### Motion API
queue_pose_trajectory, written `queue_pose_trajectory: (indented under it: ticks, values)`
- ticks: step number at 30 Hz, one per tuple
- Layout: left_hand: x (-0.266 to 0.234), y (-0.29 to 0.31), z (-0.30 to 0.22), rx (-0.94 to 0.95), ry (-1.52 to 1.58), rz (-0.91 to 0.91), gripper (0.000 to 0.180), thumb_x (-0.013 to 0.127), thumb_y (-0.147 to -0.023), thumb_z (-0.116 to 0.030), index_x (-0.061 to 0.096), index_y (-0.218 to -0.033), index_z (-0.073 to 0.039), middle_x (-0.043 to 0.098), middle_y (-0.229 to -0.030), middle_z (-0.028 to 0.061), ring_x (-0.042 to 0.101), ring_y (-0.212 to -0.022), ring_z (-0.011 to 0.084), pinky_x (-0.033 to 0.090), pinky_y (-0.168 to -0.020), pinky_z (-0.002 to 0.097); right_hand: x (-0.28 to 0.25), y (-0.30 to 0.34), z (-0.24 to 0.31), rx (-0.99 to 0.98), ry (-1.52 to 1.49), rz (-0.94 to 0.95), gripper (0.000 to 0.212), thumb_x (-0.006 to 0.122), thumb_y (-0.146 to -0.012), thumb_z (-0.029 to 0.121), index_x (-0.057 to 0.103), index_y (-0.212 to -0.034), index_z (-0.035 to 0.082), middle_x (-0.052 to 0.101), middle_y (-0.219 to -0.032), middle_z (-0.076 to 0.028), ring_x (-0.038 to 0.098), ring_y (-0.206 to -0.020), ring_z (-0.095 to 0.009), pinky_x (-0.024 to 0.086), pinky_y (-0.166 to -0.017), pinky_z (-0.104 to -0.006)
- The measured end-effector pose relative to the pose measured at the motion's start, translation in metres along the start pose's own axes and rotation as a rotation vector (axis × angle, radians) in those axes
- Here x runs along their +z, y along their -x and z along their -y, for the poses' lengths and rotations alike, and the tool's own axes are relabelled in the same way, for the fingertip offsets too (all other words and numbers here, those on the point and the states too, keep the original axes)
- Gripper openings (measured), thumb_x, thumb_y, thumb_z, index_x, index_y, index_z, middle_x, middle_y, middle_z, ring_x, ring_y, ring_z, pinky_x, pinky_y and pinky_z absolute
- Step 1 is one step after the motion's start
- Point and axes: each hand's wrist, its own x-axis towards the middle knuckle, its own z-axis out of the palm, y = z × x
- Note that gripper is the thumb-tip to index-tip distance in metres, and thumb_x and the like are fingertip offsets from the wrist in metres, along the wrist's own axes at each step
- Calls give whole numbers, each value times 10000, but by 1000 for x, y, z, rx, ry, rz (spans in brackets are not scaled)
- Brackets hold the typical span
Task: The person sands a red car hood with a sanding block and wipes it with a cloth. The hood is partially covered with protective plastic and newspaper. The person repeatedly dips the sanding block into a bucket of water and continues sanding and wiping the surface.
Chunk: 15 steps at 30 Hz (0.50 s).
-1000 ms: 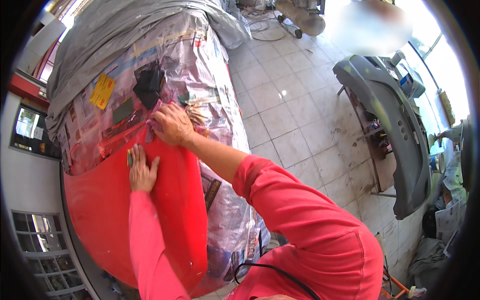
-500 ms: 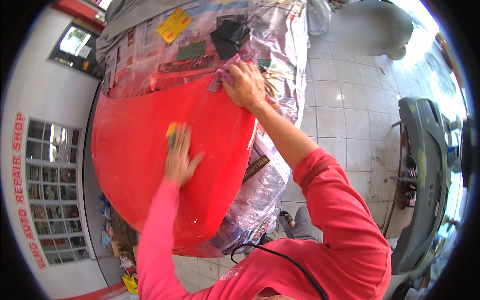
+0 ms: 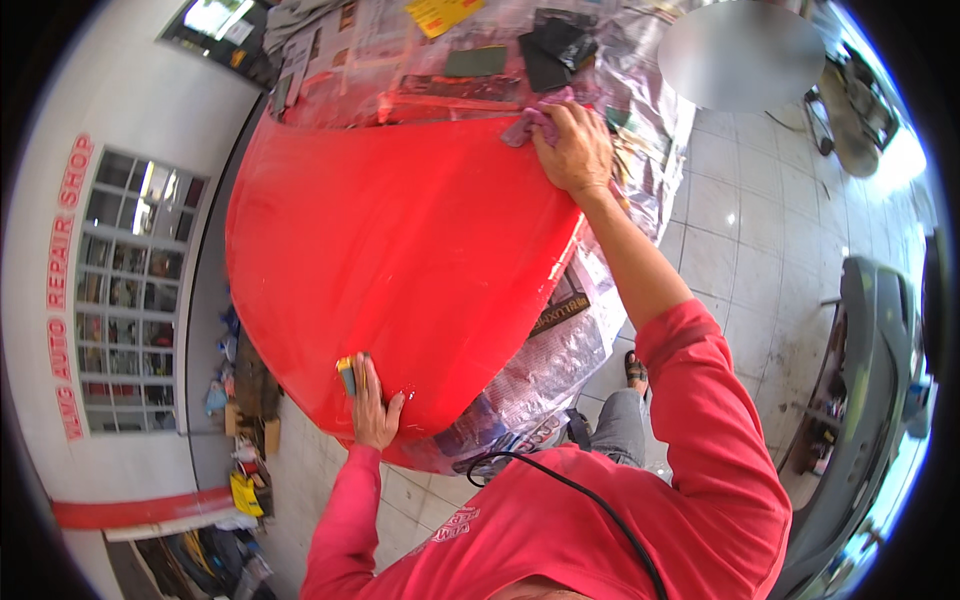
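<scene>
A glossy red car hood (image 3: 400, 240) lies in front of me on newspaper sheets. Near its lower-left edge, my left hand (image 3: 374, 410) presses a small yellow and dark-grey sanding pad (image 3: 347, 374) flat on the paint, fingers stretched over it and partly covering it. The underside of the pad is hidden. At the hood's upper-right corner rests my right hand (image 3: 578, 152), its fingers bent over a crumpled pinkish-purple cloth (image 3: 530, 124). Small wet-looking specks show on the red surface to the right of my left hand.
Beyond the hood, a dark green sandpaper sheet (image 3: 476, 62), black sheets (image 3: 556, 48) and a yellow card (image 3: 444, 14) lie on newspaper. A grey bumper (image 3: 868, 400) stands on the right. A black cable (image 3: 570, 487) crosses my shirt. A windowed wall (image 3: 130, 290) is on the left.
My left hand has slid the pad from the middle of the hood toward me, to its near left edge. My right hand stays at the corner with the cloth. The view has shifted.
</scene>
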Motion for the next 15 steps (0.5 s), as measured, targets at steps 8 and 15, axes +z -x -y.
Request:
queue_pose_trajectory:
  ticks: [8, 15]
  values:
    - [20, -324, -164, 172, -49, -72, 1113, 702, -852, -767, 450, -1575, 41, 418, -1649, 304, 372, -1543, 498, 368, -1253, 574, 6, 5, -22, -110, 25, 253, 348, 610, -1034, 379, 729, -1171, 83, 726, -1150, -202, 680, -1040, -443, 535, -892, -567]
    - [66, -171, -172, 171, 42, -587, 796, 774, -872, -604, 651, -1324, 40, 624, -1406, 246, 575, -1350, 415, 517, -1093, 516, 32, -36, -90, -703, -47, 392, 450, 612, -1084, 325, 676, -1479, 119, 732, -1366, -160, 673, -1187, -377, 526, -1041, -491]
